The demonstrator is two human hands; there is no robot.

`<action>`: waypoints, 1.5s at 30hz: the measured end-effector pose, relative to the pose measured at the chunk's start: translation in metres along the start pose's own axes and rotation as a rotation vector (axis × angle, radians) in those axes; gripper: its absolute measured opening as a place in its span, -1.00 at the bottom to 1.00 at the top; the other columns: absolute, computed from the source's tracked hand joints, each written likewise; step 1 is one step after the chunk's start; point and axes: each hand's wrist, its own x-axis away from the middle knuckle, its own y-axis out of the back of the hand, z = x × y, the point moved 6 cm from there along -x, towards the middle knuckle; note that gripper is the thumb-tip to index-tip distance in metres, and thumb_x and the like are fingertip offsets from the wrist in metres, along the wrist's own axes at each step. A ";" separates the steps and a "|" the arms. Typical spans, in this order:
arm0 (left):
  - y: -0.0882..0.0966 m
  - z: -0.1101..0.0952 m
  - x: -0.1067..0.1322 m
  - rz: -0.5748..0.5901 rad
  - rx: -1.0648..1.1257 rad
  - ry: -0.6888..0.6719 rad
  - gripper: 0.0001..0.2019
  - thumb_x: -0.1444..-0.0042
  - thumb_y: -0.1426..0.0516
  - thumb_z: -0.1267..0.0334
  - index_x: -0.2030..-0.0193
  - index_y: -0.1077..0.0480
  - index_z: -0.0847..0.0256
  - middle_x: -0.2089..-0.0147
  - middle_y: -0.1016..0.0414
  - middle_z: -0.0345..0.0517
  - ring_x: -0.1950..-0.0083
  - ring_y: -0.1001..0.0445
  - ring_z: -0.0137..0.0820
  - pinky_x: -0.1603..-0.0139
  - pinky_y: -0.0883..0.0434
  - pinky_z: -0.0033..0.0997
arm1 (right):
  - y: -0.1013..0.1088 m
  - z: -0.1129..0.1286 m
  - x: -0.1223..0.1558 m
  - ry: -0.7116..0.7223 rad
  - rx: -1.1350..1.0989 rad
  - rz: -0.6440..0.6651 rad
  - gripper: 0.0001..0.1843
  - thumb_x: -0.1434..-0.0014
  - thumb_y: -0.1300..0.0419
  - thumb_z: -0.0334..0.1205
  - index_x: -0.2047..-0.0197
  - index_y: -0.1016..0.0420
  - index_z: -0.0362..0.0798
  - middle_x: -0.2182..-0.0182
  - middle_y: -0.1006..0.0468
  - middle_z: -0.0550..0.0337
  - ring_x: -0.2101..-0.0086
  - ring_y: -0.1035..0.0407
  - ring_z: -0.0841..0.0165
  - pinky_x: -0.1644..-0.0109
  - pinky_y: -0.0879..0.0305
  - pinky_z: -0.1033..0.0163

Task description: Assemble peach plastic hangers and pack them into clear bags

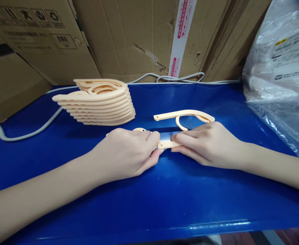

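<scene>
- Cream strip point(167, 145): low over the middle of the glossy blue table point(149, 207), between the hands; long axis left to right, its holed end pointing left.
- Left hand point(129, 149): fingers and thumb clamped on cream parts at that end; a rounded tab point(139, 129) emerges beyond. Any joint is hidden by the fingers.
- Right hand point(210, 146): pinched on the strip, covering its other end.
- Hooked piece point(185, 113): just beyond the right hand, arched, straight end leftward.
- Stack point(101, 107): smooth, curved, cream layers, far left.
- Behind: corrugated cardboard point(129, 37), pale cable point(32, 133); right, crinkled clear plastic point(274, 85).
</scene>
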 end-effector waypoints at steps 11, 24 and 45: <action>-0.002 0.000 -0.001 -0.018 0.019 0.017 -0.70 -0.35 0.13 0.26 0.42 -0.20 0.16 0.56 -0.31 -0.23 0.60 -0.28 -0.40 0.60 0.04 -0.39 | 0.001 0.002 0.000 -0.015 0.003 -0.027 -0.60 -0.48 0.10 -0.12 0.34 -0.39 -0.04 0.61 -0.43 0.33 0.62 -0.30 0.47 0.51 0.08 0.28; -0.001 -0.001 -0.002 -0.015 0.057 0.010 -0.70 -0.33 0.10 0.28 0.43 -0.26 0.18 0.61 -0.26 -0.25 0.64 -0.26 -0.40 0.63 0.02 -0.37 | 0.001 0.001 0.000 -0.024 -0.026 -0.004 -0.60 -0.48 0.11 -0.12 0.33 -0.39 -0.04 0.60 -0.43 0.32 0.61 -0.30 0.47 0.51 0.09 0.28; 0.007 -0.002 -0.001 -0.068 0.031 -0.017 -0.71 -0.42 0.10 0.23 0.34 -0.26 0.18 0.57 -0.33 -0.24 0.62 -0.30 -0.38 0.61 0.03 -0.39 | 0.007 -0.003 0.002 0.082 -0.037 -0.089 -0.63 -0.47 0.06 -0.08 0.16 -0.50 -0.08 0.41 -0.62 0.18 0.43 -0.49 0.37 0.33 -0.31 0.25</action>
